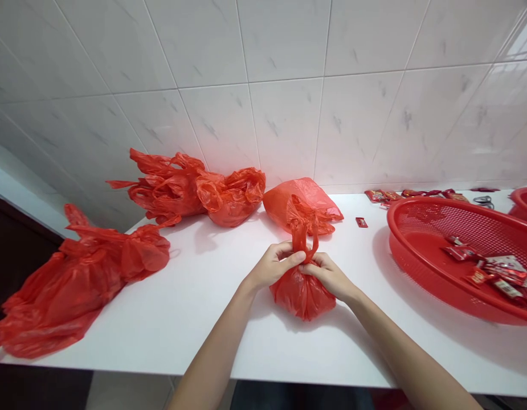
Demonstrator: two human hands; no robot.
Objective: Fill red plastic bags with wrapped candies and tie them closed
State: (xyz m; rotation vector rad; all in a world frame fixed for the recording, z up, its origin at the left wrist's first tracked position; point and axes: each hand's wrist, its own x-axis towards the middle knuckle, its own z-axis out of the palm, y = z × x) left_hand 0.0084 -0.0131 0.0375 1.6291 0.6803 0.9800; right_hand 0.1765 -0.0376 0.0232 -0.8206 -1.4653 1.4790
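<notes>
A filled red plastic bag (305, 296) rests on the white table, its neck gathered and its handles standing up. My left hand (277, 264) pinches the neck from the left side. From the right, my right hand (329, 275) is closed on the same neck, with its fingertips beside my left thumb. Just behind this bag lies another red bag (299, 199), against the tiled wall.
Several red bags (233, 199) stand at the back left, and more red bags (84, 279) lie at the left edge. A red basket (417, 273) with small packets fills the right. Loose packets (376, 196) and scissors (484, 200) lie behind it on the table (169, 324).
</notes>
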